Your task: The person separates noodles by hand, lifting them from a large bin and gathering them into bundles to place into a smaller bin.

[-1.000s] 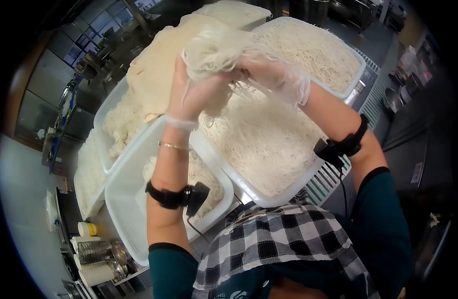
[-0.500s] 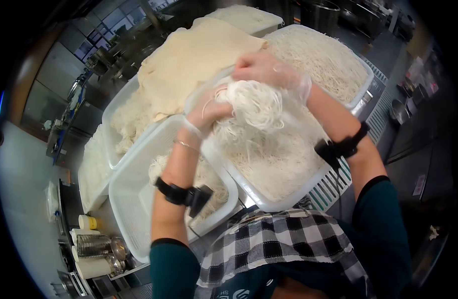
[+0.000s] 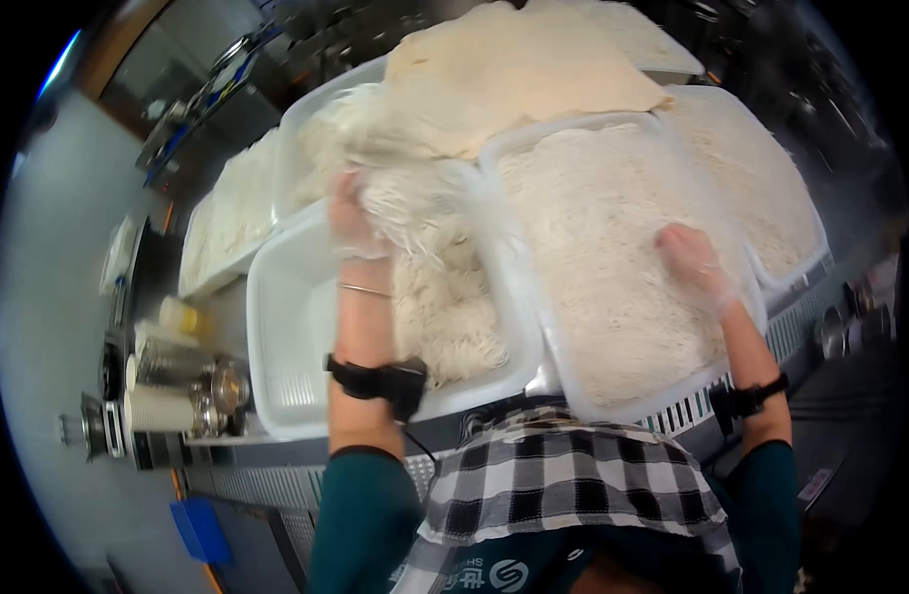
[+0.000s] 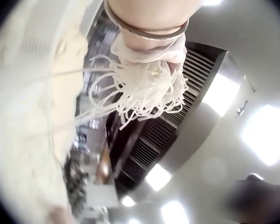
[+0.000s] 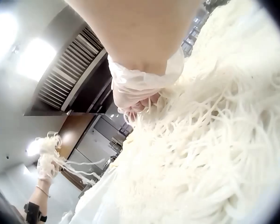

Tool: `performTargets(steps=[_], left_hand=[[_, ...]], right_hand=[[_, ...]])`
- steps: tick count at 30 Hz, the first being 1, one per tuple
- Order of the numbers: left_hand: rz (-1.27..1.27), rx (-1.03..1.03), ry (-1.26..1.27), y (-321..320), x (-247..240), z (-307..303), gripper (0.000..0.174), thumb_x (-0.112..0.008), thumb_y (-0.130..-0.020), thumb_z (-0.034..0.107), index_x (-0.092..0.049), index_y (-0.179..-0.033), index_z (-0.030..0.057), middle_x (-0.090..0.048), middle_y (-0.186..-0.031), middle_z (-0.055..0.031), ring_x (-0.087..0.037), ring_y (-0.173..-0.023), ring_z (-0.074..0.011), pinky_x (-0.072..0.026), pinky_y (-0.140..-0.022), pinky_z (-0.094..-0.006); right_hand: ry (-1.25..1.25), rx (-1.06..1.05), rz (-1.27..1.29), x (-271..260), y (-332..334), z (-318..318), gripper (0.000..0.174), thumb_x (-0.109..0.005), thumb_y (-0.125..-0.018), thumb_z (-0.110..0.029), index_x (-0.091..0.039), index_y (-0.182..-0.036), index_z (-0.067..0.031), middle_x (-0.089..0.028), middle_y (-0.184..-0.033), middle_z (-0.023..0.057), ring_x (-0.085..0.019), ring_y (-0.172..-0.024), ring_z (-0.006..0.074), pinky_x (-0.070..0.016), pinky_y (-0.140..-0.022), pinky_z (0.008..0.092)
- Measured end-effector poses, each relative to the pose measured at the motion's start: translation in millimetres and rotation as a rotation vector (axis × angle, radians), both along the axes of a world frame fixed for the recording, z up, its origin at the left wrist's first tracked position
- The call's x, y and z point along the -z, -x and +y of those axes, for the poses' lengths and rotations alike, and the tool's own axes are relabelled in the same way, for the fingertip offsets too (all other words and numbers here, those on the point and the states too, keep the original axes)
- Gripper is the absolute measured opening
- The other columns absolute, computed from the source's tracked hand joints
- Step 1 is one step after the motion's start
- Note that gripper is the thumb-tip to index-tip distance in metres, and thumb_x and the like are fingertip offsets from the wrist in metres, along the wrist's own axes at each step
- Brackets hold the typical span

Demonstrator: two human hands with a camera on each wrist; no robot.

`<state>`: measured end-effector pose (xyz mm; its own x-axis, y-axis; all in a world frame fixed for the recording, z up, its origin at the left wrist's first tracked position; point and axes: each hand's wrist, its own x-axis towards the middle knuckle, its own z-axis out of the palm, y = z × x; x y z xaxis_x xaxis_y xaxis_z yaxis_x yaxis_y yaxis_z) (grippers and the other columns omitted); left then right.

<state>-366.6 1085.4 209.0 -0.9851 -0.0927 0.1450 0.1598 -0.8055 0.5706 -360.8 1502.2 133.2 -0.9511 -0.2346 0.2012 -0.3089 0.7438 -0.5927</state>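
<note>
Noodle bunch (image 3: 405, 203): up over the left tub (image 3: 266, 342)
Left hand (image 3: 350, 218): fingers clamped on the bunch
Right hand (image 3: 694, 262): fingers curled together at noodles in the right tub (image 3: 621, 410); can't tell if they pinch any
Feel: likely light, soft, floppy, slippery; strands may snap
Best hold: round the thick middle, gently

Thin, crinkled clear plastic on both hands (image 3: 359, 220), smooth white plastic on the tub (image 3: 298, 332) beneath the left, and matt checked cloth on the apron (image 3: 573, 475) below them!
</note>
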Motion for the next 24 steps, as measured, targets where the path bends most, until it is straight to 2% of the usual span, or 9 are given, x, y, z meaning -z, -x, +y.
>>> performTargets(steps=[2, 4, 11, 14, 16, 19, 21, 23, 24], left_hand=[[-0.079, -0.066, 0.05, -20, -9, -54, 0.026, -0.054, -0.075, 0.016, -0.054, -0.097, 0.0022, -0.059, -0.089, -0.0104, -0.059, -0.079, -0.0233, -0.0505, -0.067, -0.0344], [-0.068, -0.368, 0.67, -26, 17, -124, 0.029, -0.057, -0.071, 0.012, -0.054, -0.098, 0.0021, -0.06, -0.09, -0.0107, -0.059, -0.08, -0.0226, -0.0488, -0.069, -0.0328], [-0.342, -0.539, 1.934, -36, 188, -270, 0.038, -0.059, -0.065, 0.011, -0.054, -0.101, 0.0028, -0.06, -0.093, -0.0124, -0.057, -0.085, -0.0285, -0.0442, -0.077, -0.0353], [-0.589, -0.403, 1.54, -21, 290, -291, 0.04, -0.056, -0.064, 0.01, -0.053, -0.103, 0.0023, -0.057, -0.099, -0.0174, -0.053, -0.093, -0.0304, -0.0412, -0.083, -0.0333], [-0.57, -0.326, 1.531, 7, 325, -267, 0.04, -0.054, -0.064, 0.009, -0.053, -0.104, 0.0025, -0.056, -0.1, -0.0171, -0.051, -0.095, -0.031, -0.0389, -0.086, -0.0337], [-0.517, -0.165, 1.703, 14, 302, -216, 0.037, -0.053, -0.067, 0.01, -0.053, -0.103, 0.0028, -0.054, -0.104, -0.0157, -0.05, -0.099, -0.0304, -0.0365, -0.089, -0.0344], [-0.487, -0.064, 1.838, 26, 280, -205, 0.036, -0.054, -0.068, 0.012, -0.053, -0.103, 0.0031, -0.053, -0.107, -0.0156, -0.048, -0.101, -0.0303, -0.0361, -0.09, -0.0351], [0.079, 0.244, 2.723, 31, 252, -199, 0.036, -0.058, -0.07, 0.019, -0.055, -0.102, 0.0038, -0.053, -0.108, -0.0157, -0.048, -0.102, -0.0323, -0.0357, -0.09, -0.0369], [0.085, 0.241, 2.721, 30, 231, -197, 0.036, -0.058, -0.07, 0.019, -0.055, -0.102, 0.0038, -0.053, -0.108, -0.0157, -0.048, -0.102, -0.0323, -0.0357, -0.09, -0.0369]], right_hand=[[0.154, 0.091, -0.168, -8, -8, 1, 0.028, -0.043, -0.084, -0.024, -0.059, -0.075, -0.0023, -0.052, -0.059, 0.0061, -0.048, -0.056, 0.0135, -0.0388, -0.055, 0.027], [0.158, 0.117, -0.202, -2, -8, 4, 0.028, -0.043, -0.084, -0.024, -0.058, -0.075, -0.0022, -0.051, -0.058, 0.0058, -0.047, -0.055, 0.0137, -0.0383, -0.054, 0.0274], [0.065, 0.157, -0.07, -7, -15, 5, 0.025, -0.048, -0.083, -0.023, -0.058, -0.074, -0.0018, -0.05, -0.056, 0.0062, -0.045, -0.053, 0.0129, -0.0374, -0.053, 0.027], [0.017, 0.382, -0.249, -23, -21, -5, 0.016, -0.052, -0.079, -0.016, -0.058, -0.075, -0.0016, -0.055, -0.066, 0.008, -0.049, -0.06, 0.0159, -0.039, -0.058, 0.0292], [-0.317, 0.149, 0.148, -34, -23, 18, 0.016, -0.057, -0.073, -0.013, -0.058, -0.084, -0.0021, -0.058, -0.079, 0.0112, -0.054, -0.074, 0.0215, -0.0415, -0.067, 0.0316], [-0.512, 0.258, 0.41, -24, -26, 53, 0.033, -0.058, -0.069, -0.013, -0.055, -0.1, -0.0034, -0.056, -0.095, 0.016, -0.052, -0.093, 0.028, -0.0412, -0.077, 0.0329], [-0.184, 0.319, 0.19, 19, -28, 97, 0.046, -0.058, -0.068, -0.012, -0.049, -0.112, -0.0035, -0.053, -0.103, 0.02, -0.048, -0.1, 0.0316, -0.0385, -0.085, 0.0325], [-0.179, 0.46, 0.1, 5, -21, 105, 0.047, -0.058, -0.068, -0.012, -0.048, -0.113, -0.0016, -0.053, -0.106, 0.0189, -0.048, -0.101, 0.0309, -0.0381, -0.086, 0.0328], [-0.17, 0.578, -0.004, -8, -14, 106, 0.048, -0.057, -0.068, -0.011, -0.047, -0.114, 0.0002, -0.052, -0.108, 0.0179, -0.048, -0.102, 0.0302, -0.0376, -0.087, 0.033]])
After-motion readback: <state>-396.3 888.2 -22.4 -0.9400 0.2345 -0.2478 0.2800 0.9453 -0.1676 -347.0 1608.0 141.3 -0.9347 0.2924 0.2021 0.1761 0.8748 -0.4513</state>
